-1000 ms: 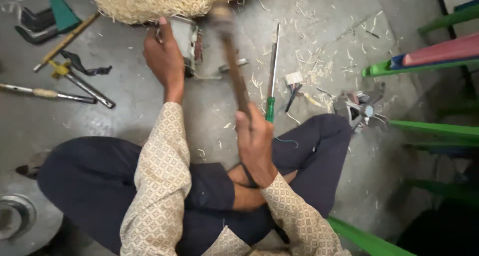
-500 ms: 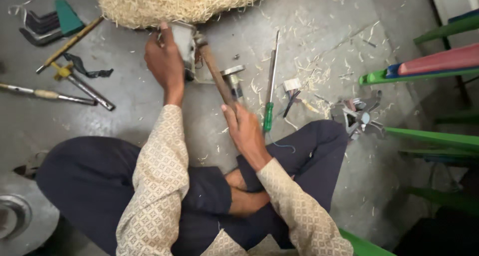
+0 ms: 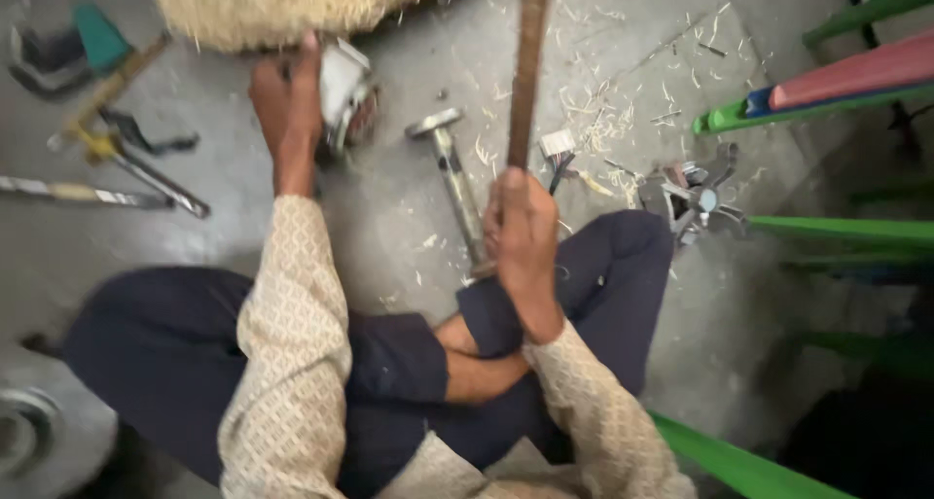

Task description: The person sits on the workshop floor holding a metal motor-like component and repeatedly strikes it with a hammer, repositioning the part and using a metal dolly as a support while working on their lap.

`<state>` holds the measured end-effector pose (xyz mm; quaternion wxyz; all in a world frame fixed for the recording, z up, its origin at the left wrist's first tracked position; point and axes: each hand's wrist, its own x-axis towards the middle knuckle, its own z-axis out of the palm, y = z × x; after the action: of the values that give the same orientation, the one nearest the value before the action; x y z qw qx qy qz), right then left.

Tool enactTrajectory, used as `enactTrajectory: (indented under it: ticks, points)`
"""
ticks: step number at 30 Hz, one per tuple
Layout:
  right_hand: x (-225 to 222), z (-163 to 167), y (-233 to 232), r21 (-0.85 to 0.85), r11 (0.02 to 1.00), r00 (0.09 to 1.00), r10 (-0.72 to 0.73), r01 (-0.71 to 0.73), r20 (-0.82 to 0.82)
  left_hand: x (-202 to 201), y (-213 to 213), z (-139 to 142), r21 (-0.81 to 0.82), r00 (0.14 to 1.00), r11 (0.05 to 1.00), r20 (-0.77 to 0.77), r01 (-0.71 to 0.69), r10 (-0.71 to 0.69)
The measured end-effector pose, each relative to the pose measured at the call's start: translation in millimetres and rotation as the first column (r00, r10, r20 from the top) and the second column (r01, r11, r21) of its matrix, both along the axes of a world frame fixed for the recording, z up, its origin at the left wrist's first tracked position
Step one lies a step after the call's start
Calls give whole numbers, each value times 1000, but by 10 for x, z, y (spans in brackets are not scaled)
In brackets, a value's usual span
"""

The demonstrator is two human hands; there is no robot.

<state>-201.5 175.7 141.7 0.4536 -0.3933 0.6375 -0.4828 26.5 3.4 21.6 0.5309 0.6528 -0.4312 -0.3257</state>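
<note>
My left hand point(image 3: 285, 100) grips the small grey metal motor housing point(image 3: 342, 89) on the concrete floor point(image 3: 389, 217), just under the straw-coloured fibre pad point(image 3: 282, 8). My right hand point(image 3: 523, 238) is closed round the brown wooden hammer handle point(image 3: 528, 71), its long axis pointing up and away, head out of sight. A steel shaft point(image 3: 452, 183) lies between the two hands; tools crowd the far left.

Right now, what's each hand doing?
Left hand: closed on the small metal motor on the floor.
Right hand: closed around the wooden hammer handle, raised.
</note>
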Motion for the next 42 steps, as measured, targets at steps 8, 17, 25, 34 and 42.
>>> enactTrajectory:
  ticks: [8,17,25,34,42]
  points:
    - [-55,-209,535,-68,996,993,57,-64,-101,226,118,111,141,973,962,-34,232,-230]
    - [518,-774,529,-191,978,976,122,-86,182,152,102,91,124,966,989,234,87,-114]
    - [326,-767,731,110,989,822,-147,103,551,201,131,-17,49,984,989,109,139,-143]
    - [272,-668,660,421,864,787,-47,-277,615,518,128,-44,134,959,950,-53,282,-278]
    - [-72,-280,618,283,947,784,-60,-151,618,454,134,-291,148,736,980,-677,130,5]
